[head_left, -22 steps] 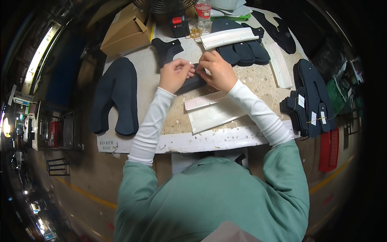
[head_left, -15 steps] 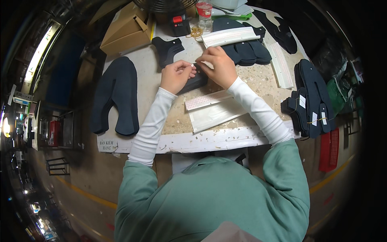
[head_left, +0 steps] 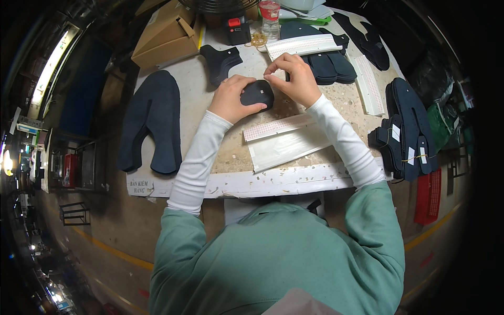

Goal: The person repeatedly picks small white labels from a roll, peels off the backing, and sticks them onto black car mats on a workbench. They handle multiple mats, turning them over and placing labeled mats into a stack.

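My left hand [head_left: 231, 100] is wrapped round a small dark foam pad piece [head_left: 255, 97], thumb on the near side and fingers on the far side. A tiny white sticker [head_left: 262, 92] shows on the pad's top face. Just beyond the pad's far right edge, my right hand [head_left: 298, 79] pinches thumb and forefinger together; anything between them is too small to make out. Closer to me lies a white sheet of small pink-printed labels [head_left: 278, 128] with its pale backing [head_left: 289, 149]. A dark stack of forked foam pieces [head_left: 218, 63] sits past my left hand.
Large forked dark foam pieces [head_left: 157, 115] lie at left, banded bundles [head_left: 409, 126] at right. Further back are rounded foam stacks [head_left: 325, 68], more label sheets [head_left: 367, 86], a cardboard box [head_left: 165, 39], a bottle [head_left: 270, 21] and a fan [head_left: 218, 5].
My left hand has shifted from a pinch to a grip round the foam pad, uncovering its top. My right hand has drawn slightly right, away from the left fingers.
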Tool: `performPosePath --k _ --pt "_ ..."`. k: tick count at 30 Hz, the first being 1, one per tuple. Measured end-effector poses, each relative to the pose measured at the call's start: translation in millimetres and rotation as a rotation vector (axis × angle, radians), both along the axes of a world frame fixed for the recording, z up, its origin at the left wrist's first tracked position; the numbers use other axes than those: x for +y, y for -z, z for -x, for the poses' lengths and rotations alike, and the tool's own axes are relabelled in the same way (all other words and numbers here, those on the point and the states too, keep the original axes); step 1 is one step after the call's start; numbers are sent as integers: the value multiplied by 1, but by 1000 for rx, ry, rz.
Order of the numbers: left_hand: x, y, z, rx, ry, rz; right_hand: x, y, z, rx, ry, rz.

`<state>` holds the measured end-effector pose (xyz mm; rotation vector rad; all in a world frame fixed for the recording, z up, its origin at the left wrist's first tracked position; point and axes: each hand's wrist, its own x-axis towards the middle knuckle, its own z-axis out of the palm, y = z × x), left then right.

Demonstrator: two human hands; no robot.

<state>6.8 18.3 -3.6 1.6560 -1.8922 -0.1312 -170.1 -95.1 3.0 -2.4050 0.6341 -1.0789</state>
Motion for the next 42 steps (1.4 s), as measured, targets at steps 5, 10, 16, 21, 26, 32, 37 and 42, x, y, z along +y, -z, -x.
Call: performPosePath --k 5,10,16,21,26,32,37,42 --pt "-1 -1 -8 229 24 -77 -4 2 5 66 9 147" --pt "-5 -1 -7 167 18 85 9 5 2 146 -77 125" --pt "2 -8 -3 71 54 -31 17 14 -5 186 7 296" --pt "3 -11 -6 209 43 -101 -8 13 -3 -61 -14 -457" --pt "-3 -3 -6 186 122 153 -12 8 3 -84 -182 -597" --pt "-3 4 -11 155 71 61 10 4 0 64 -198 -365" --pt "-2 7 -10 131 44 81 21 9 -7 177 -74 -33" --pt "1 4 -7 98 46 61 22 9 -8 159 16 89"
